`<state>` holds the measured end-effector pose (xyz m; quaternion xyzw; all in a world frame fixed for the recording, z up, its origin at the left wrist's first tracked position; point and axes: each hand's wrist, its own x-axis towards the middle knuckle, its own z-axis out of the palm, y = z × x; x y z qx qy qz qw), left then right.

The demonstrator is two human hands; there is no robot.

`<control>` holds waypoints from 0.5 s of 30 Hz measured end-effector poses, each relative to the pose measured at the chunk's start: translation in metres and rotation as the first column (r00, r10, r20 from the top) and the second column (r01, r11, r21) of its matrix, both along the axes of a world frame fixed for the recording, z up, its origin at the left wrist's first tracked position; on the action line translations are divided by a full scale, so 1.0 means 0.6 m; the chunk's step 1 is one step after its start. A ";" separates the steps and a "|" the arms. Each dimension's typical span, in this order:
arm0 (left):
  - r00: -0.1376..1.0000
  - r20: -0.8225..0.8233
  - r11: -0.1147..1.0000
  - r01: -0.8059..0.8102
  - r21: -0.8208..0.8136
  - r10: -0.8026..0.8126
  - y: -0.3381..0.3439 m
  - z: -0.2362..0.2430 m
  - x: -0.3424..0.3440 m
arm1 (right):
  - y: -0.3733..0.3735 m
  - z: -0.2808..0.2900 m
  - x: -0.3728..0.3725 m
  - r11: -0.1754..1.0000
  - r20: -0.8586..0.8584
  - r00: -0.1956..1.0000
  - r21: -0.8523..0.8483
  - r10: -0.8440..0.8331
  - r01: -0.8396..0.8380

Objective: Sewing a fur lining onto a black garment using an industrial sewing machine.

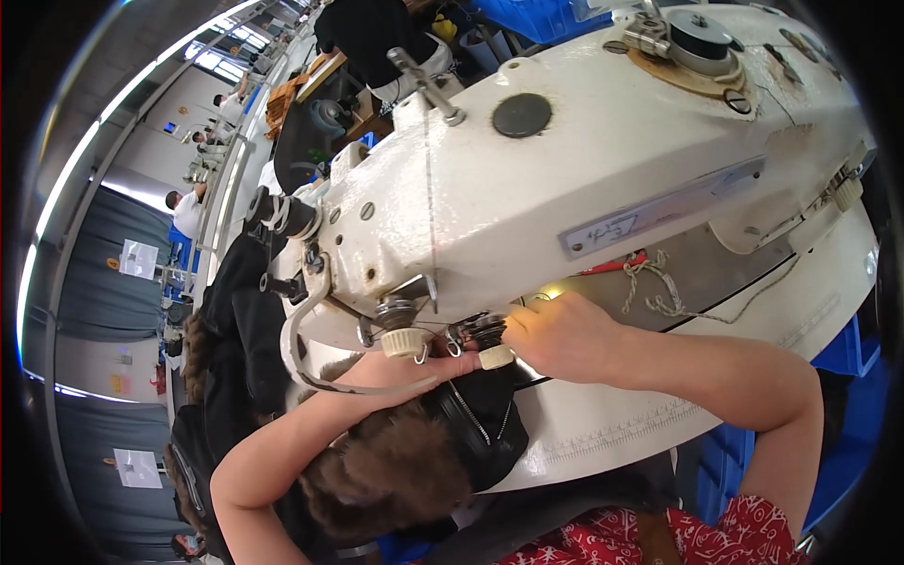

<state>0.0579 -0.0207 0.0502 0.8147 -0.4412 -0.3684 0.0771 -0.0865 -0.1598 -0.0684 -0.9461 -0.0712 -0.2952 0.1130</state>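
Note:
A black garment (494, 438) with a silver zipper and brown fur trim (391, 471) lies under the head of a white sewing machine (490, 198). My left hand (400, 369) rests against the garment, its thumb stretched toward the right. Tension dials (402, 330) and the machine head hide its other fingers. On the right, my right hand (565, 336) is closed, fingers curled in, right beside the second tension dial (492, 339). What those fingers hold, if anything, is hidden. A light glows just behind my right hand. The needle is out of sight.
A curved white lever (297, 348) arches over my left wrist. Red-handled tool (617, 264) and loose cord (673, 301) lie on the machine bed behind my right forearm. More dark, fur-trimmed clothing (235, 348) is heaped at left. Blue bins (725, 471) stand lower right; other people work beyond.

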 end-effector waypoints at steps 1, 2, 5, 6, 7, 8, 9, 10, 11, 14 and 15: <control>1.000 0.006 1.000 0.000 0.007 0.000 0.000 -0.010 0.002 | 0.002 0.002 0.003 1.000 0.006 1.000 0.007 0.000 0.000; 0.958 -0.269 0.979 -0.139 -0.147 0.096 -0.001 -0.029 0.004 | 0.003 0.002 0.003 1.000 0.011 1.000 0.027 -0.001 0.000; 0.894 -0.379 0.963 -0.268 -0.025 0.239 0.002 0.002 -0.002 | 0.014 0.014 0.006 0.996 0.017 1.000 0.093 0.018 -0.019; 0.981 -0.158 0.993 -0.113 0.021 0.115 0.004 -0.024 0.016 | 0.011 0.010 0.006 0.992 -0.029 1.000 0.128 0.011 -0.007; 0.997 0.063 0.995 0.030 0.098 -0.037 0.008 -0.045 0.031 | 0.009 0.006 0.007 0.992 -0.035 0.999 0.130 0.006 -0.001; 0.999 0.038 0.995 -0.019 0.099 0.016 -0.013 -0.017 0.003 | 0.008 0.001 0.007 0.990 -0.062 0.998 0.137 -0.018 0.027; 0.999 0.038 0.994 -0.015 0.104 0.011 -0.010 -0.027 0.005 | 0.006 -0.003 0.007 0.988 -0.090 0.995 0.142 -0.041 0.054; 0.991 -0.040 0.991 -0.132 -0.007 0.131 0.006 -0.043 0.011 | 0.008 -0.002 0.007 0.988 -0.084 0.996 0.145 -0.040 0.051; 0.963 -0.125 0.960 -0.254 -0.113 0.240 0.023 -0.057 0.018 | 0.013 0.000 0.003 0.976 -0.036 0.998 0.207 -0.059 0.065; 0.960 -0.179 0.975 -0.197 0.107 0.213 0.061 -0.082 0.055 | 0.028 0.018 -0.025 0.939 0.015 0.999 0.343 -0.045 0.037; 0.960 -0.173 0.974 -0.204 0.100 0.219 0.063 -0.081 0.058 | 0.033 0.026 -0.035 0.909 0.011 1.000 0.417 -0.017 0.011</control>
